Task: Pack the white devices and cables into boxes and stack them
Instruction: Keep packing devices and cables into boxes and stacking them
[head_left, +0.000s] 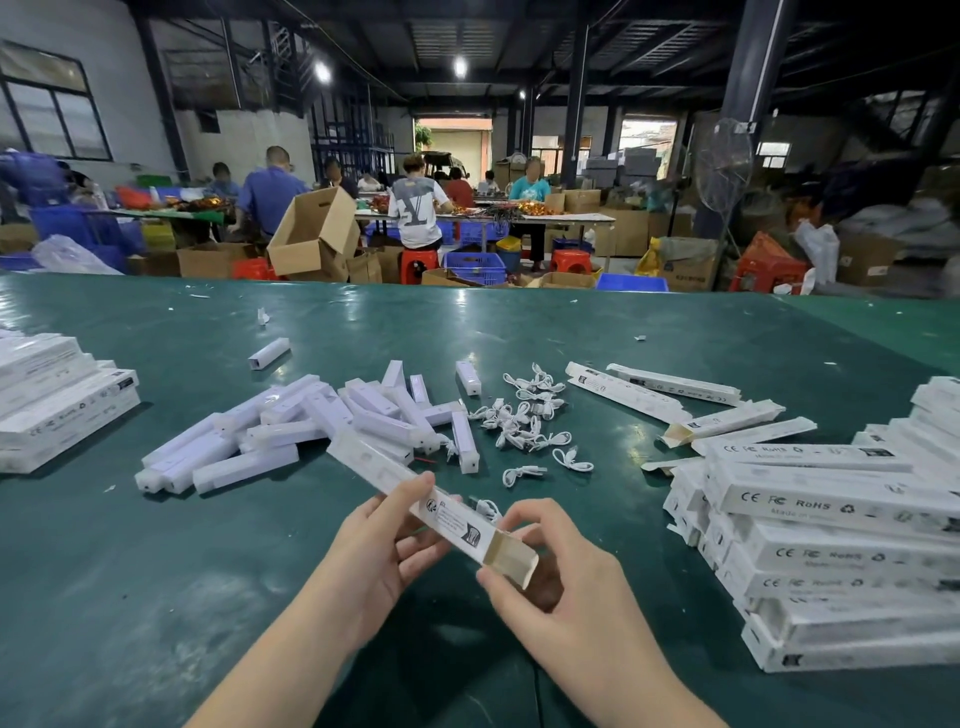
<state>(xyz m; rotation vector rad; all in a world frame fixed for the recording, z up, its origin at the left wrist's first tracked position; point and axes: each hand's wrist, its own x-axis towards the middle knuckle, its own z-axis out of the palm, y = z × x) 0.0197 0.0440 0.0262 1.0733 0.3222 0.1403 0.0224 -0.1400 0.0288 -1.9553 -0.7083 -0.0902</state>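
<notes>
I hold a long white box (387, 475) slantwise above the green table (130, 597). My left hand (387, 545) grips its middle. My right hand (545, 556) pinches the open brown flap at its near end. A white cable (488, 508) shows just behind the box, between my hands. A heap of white devices (311, 426) lies beyond my left hand. Loose white cables (524, 415) are scattered to the right of that heap. Several empty boxes (670, 397) lie at the far right.
Stacked packed boxes (831, 545) fill the right side of the table, and another stack (57, 400) sits at the left edge. One lone device (268, 353) lies farther back. Beyond the table, people work among cardboard cartons, blue crates and red stools.
</notes>
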